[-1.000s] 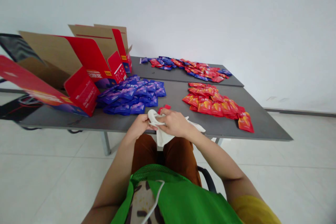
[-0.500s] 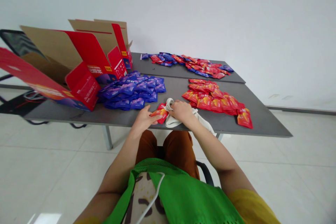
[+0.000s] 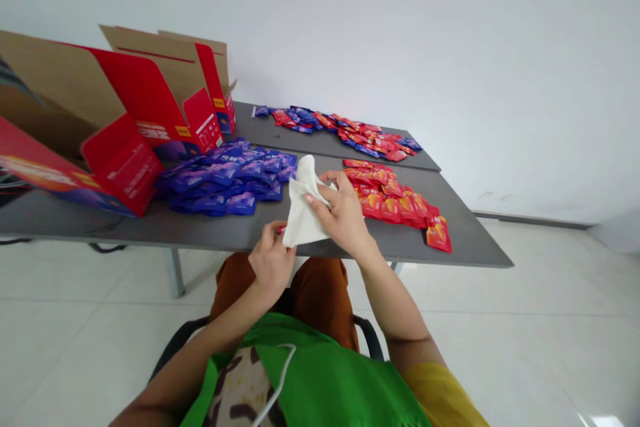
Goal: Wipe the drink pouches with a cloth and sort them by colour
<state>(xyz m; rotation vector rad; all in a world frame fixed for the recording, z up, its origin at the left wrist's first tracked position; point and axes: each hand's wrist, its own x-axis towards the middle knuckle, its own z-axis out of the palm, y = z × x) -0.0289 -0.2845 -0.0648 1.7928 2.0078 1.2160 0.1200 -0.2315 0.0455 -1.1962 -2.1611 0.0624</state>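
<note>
My right hand (image 3: pixel 344 215) grips a white cloth (image 3: pixel 303 217) between thumb and fingers, raised over the table's front edge. Just left of it, my left hand (image 3: pixel 273 259) is closed on a red sachet (image 3: pixel 281 229). Only a sliver of that sachet shows, since the cloth covers most of it. Blue-purple sachets (image 3: pixel 225 177) lie heaped to the left of my hands. To the right, red sachets (image 3: pixel 390 203) overlap in rows, with one red sachet (image 3: pixel 439 234) at the near end.
Open red cardboard boxes (image 3: pixel 125 167) stand at the left of the dark grey table (image 3: pixel 465 240). Along the back lies a mixed strip of red and blue sachets (image 3: pixel 345 131). A white wall (image 3: pixel 350 33) rises behind.
The cloth has come up off the tabletop in my right hand and now hides most of the red sachet. My left hand has curled its fingers around that sachet. The camera view has shifted right.
</note>
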